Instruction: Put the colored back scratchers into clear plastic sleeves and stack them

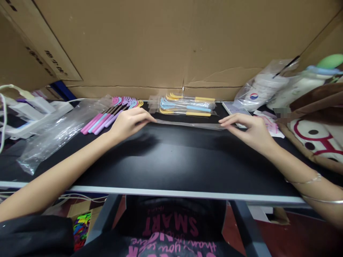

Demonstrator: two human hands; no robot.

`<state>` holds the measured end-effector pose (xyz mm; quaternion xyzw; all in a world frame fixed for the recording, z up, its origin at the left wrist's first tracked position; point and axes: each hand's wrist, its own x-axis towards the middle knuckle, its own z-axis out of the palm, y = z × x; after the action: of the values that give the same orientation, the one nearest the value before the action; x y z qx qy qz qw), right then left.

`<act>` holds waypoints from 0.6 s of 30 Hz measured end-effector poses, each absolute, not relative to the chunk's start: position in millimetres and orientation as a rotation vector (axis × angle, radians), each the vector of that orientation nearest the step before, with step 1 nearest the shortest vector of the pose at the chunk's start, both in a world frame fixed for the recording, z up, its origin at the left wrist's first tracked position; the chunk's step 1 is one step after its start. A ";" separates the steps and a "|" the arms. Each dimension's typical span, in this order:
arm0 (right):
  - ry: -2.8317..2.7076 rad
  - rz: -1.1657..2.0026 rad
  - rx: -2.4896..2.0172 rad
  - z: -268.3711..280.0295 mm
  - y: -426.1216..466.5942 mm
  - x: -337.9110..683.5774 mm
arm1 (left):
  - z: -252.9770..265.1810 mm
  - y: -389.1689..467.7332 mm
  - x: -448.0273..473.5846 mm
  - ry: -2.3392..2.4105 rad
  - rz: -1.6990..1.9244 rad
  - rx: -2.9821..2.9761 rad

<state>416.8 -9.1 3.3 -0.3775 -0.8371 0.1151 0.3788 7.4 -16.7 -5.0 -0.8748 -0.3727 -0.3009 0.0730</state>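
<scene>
A narrow clear plastic bag [187,124] is stretched level above the black tabletop, one end in each hand. My left hand [132,122] pinches its left end between thumb and fingers. At the other end, my right hand [248,128] pinches it the same way. Just behind the bag lie several claw-ended back scratchers in clear wrappers [187,106], with yellow and blue handles. Left of them, close to my left hand, rest several loose back scratchers [103,119] with pink, blue and purple handles.
Crumpled clear plastic bags [61,132] lie at the left, beside a white power strip [40,116] with cables. Cardboard [160,46] walls the back. On the right stand a bagged white cup [264,91], a phone-like flat item [233,109] and a brown plush bag [316,125].
</scene>
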 end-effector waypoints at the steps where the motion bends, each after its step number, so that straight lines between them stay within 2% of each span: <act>1: -2.189 0.258 -0.925 3.0 -10.1 417.4 | -7.5 -17.0 5.2 -1.078 -0.821 -2.665; 5: -2.402 0.184 -0.817 -3.9 -9.9 421.2 | -18.1 -17.6 -2.7 -0.991 -0.493 -2.787; 8: -2.529 0.092 -0.792 -11.2 -11.1 425.3 | -23.3 -18.4 -6.7 -1.032 -0.388 -2.801; 12: -2.589 -0.007 -0.820 -18.9 -15.8 430.9 | -26.2 -20.7 -11.3 -1.094 -0.381 -2.865; 18: -2.642 0.034 -0.827 -22.7 -17.3 432.2 | -22.5 -19.2 -29.4 -1.224 -0.444 -2.730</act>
<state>432.2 -17.3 -22.7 -0.2936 -0.9376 0.0120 0.1856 -29.4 -19.2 -22.5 -0.9010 -0.4042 -0.1464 0.0586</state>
